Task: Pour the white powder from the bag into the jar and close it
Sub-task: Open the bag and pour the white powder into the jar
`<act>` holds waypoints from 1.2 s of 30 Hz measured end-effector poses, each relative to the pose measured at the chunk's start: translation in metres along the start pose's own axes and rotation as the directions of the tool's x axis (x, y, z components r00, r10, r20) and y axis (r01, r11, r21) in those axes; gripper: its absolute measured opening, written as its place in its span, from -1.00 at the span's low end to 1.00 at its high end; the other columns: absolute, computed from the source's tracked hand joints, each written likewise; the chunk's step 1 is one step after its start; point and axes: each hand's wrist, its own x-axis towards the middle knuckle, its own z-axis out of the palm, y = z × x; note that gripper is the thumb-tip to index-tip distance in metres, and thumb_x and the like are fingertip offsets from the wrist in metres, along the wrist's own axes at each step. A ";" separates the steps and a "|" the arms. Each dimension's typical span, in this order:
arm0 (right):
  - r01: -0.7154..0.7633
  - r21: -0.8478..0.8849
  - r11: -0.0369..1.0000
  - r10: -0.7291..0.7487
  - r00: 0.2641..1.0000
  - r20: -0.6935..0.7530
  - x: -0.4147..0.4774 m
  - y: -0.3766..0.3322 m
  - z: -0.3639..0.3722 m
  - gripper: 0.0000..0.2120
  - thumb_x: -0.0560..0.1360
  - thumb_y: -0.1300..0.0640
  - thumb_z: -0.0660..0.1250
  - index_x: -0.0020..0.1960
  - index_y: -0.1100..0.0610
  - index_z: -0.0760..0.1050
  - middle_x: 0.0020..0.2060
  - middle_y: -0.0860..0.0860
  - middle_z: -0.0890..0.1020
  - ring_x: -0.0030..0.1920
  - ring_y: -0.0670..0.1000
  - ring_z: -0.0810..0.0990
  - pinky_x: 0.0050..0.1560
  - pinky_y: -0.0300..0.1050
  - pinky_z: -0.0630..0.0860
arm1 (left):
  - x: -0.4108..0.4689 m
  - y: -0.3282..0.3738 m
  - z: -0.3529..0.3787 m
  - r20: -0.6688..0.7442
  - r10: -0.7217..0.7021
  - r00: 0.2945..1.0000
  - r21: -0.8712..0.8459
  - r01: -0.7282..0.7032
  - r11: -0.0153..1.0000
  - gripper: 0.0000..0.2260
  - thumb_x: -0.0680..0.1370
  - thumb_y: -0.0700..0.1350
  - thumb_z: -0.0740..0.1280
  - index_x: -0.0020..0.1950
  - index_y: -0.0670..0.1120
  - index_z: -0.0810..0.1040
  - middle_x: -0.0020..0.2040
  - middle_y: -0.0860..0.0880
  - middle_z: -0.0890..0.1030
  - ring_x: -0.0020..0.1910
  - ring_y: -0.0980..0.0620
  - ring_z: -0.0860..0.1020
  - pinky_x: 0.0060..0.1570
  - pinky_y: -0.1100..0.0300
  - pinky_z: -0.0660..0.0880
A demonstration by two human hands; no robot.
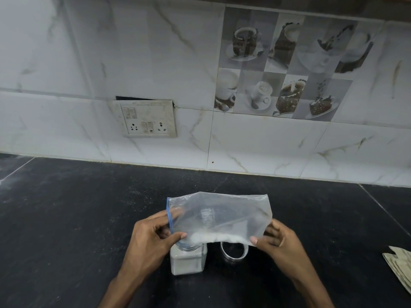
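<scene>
A clear plastic zip bag [219, 215] with a blue seal strip is held sideways above the black counter. White powder [216, 237] lies along its lower edge. My left hand [153, 233] pinches the bag's open blue-edged end over the mouth of a square clear jar [188, 262]. The jar stands upright and looks mostly full of white powder. My right hand [274, 240] pinches the bag's lower right corner, lifting that end. The jar's round lid [234, 252] lies on the counter just right of the jar, partly hidden by the bag.
The black stone counter [77, 218] runs to a white marble-tiled wall with a switch and socket plate [148, 118]. A folded cloth or paper [400, 267] lies at the right edge of the counter.
</scene>
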 end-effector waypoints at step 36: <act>0.318 0.042 0.947 -0.249 0.811 -0.529 -0.008 -0.021 0.034 -0.79 0.46 0.17 0.50 -0.18 -0.17 0.69 -0.18 -0.14 0.74 -0.19 -0.17 0.68 -0.22 -0.43 0.54 | 0.004 -0.001 -0.008 -0.071 -0.019 0.997 0.005 0.019 1.000 -0.43 0.28 -0.23 0.65 0.15 0.23 0.61 -0.16 -0.23 0.68 -0.46 0.21 0.34 -0.39 0.22 0.50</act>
